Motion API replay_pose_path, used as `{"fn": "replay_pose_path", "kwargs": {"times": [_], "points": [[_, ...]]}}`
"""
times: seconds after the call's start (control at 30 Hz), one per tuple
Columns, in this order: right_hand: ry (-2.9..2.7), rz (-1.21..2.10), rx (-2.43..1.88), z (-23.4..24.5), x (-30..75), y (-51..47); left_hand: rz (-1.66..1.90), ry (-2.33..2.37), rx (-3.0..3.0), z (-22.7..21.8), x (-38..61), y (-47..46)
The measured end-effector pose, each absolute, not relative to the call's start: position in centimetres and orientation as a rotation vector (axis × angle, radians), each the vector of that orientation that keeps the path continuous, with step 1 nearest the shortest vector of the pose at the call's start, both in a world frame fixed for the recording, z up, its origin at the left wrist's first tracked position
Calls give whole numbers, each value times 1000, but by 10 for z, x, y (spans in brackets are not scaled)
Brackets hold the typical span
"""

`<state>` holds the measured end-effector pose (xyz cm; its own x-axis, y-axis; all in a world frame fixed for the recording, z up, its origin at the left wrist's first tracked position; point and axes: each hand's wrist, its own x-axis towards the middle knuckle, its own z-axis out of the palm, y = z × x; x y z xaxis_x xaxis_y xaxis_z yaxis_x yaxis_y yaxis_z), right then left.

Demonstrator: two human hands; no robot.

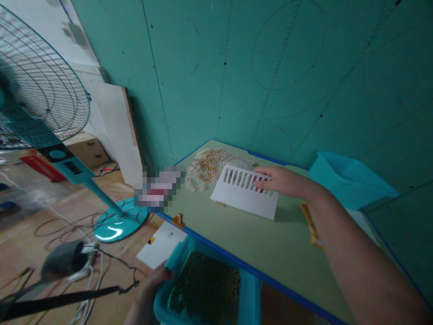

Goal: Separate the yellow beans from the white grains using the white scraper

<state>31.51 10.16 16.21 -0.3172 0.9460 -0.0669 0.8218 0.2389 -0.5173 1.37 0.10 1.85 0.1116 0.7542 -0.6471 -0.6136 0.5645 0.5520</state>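
Note:
My right hand point(287, 181) is closed on the top edge of a white slotted plastic scraper point(243, 201), its fingers at the row of slots. The scraper stands tilted on the tabletop, and a few tan grains lie at its lower left edge. Behind it spreads a heap of tan, bean-like grains point(208, 164) mixed with small pale ones. Below the table's front edge, my left hand point(152, 286) grips the left rim of a turquoise basin point(252, 293). Dark green material and tan grains point(233, 286) fill much of the basin.
The pale green table point(257, 253) has blue edging and meets a green wall point(209, 90). A turquoise container point(345, 178) stands at its right, near a yellow-brown strip point(311, 225). To the left are a standing fan point(71, 162), loose cables and a metal scoop-like object point(64, 261).

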Motion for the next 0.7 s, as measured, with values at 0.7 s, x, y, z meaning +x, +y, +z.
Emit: {"fn": "replay_pose_path", "kwargs": {"times": [0.7], "points": [[-2227, 1155, -1522, 158, 310, 104, 947, 1072, 283, 6, 7, 3]]}}
